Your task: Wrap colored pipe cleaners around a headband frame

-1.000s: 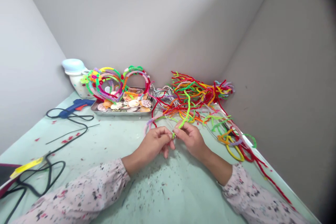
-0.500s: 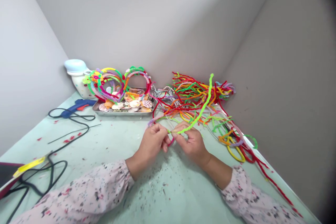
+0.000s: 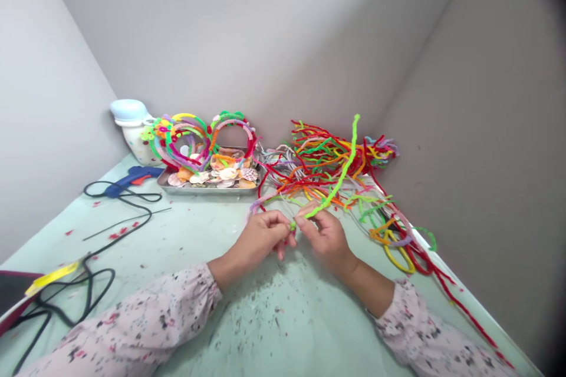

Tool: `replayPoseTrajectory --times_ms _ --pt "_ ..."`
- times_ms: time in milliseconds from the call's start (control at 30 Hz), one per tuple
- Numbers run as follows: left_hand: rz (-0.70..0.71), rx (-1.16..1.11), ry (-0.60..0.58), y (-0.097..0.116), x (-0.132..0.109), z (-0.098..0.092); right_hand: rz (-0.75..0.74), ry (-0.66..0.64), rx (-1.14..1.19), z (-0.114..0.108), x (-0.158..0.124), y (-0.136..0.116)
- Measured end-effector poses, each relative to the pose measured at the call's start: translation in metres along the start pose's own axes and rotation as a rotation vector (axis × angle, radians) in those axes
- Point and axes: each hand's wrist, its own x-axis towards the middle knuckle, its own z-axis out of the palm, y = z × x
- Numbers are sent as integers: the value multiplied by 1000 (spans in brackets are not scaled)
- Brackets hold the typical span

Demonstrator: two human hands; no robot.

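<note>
one lime pipe cleaner (image 3: pixel 340 179), one glue gun (image 3: pixel 130 175)

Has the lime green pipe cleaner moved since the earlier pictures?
Yes, the free end of the lime green pipe cleaner swung right and up, farther from the metal seashell tray.

Pale green surface (image 3: pixel 274 330) speckled with dark debris and red scraps. Back left: white jar (image 3: pixel 135 144) with pale blue lid, just beside a metal tray (image 3: pixel 207 188) of seashells, pipe-cleaner hoops (image 3: pixel 198 135) propped on it. Blue-and-orange hot glue gun (image 3: pixel 132 174) near the tray, black cord (image 3: pixel 145 216) trailing toward front left. Thin black rod (image 3: pixel 128 224) and yellow strip (image 3: pixel 52 278) lie left. Loose multicoloured pipe cleaners (image 3: pixel 318 153) heaped back right, spilling along the right edge.
</note>
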Motion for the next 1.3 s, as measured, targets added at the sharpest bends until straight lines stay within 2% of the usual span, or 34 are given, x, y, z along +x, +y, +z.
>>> replayPoseTrajectory --times_ms 167,300,400,533,767,1000,1300 --pt "15 108 10 2 -1 3 52 4 23 2 -2 0" --pt "8 151 -68 4 -2 0 80 -28 59 2 -2 0" --pt "20 49 -93 1 -1 -2 91 -42 74 0 -1 1" --pt "-9 -120 -112 -3 -1 -1 92 1 18 -3 -1 3" --pt "41 -164 -13 -6 0 0 -1 41 -104 0 -1 3" --pt "9 -334 -79 -4 -2 3 -80 46 -171 1 0 -5" --pt "13 -492 -48 -1 -3 4 -165 86 -217 2 0 -4"
